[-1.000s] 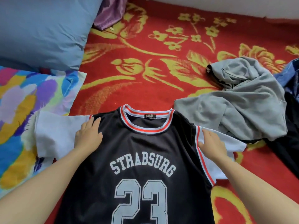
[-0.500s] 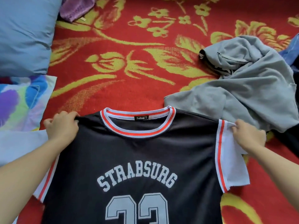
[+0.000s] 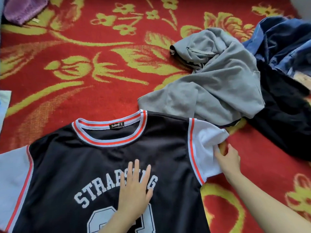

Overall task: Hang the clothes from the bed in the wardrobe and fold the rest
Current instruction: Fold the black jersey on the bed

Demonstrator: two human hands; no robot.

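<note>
Task garment: a black mesh jersey (image 3: 168, 157) with pale short sleeves, red-and-white striped trim and white block lettering lies face up, spread flat on the near part of the bed, collar toward the far side.
Collar: the round striped neckband (image 3: 109, 143) carries a small black label reading "Fashion".
Left hand: the left hand (image 3: 134, 189) lies palm down on the jersey's chest, fingers straight and slightly spread, covering the middle of the lettering.
Right hand: the right hand (image 3: 228, 160) is at the outer edge of the right sleeve (image 3: 203, 145). Its fingertips meet the cloth where it bunches and the thumb stands apart; whether the cloth is held cannot be told.
Left sleeve: the left sleeve (image 3: 13, 174) lies flat at the near left edge.
Bed cover: a red woolly blanket (image 3: 101, 91) with a yellow-green flower pattern lies under everything.
Grey garment: a crumpled grey knit garment (image 3: 210, 91) lies just beyond the jersey's right shoulder, its near edge touching the jersey.
Black garment: a rumpled black garment (image 3: 282, 123) lies at the right, partly under the grey one.
Denim: a dark blue denim garment (image 3: 286, 42) is heaped at the far right.
Purple cloth: a purple knit cloth (image 3: 21, 9) sits in the far left corner.
</note>
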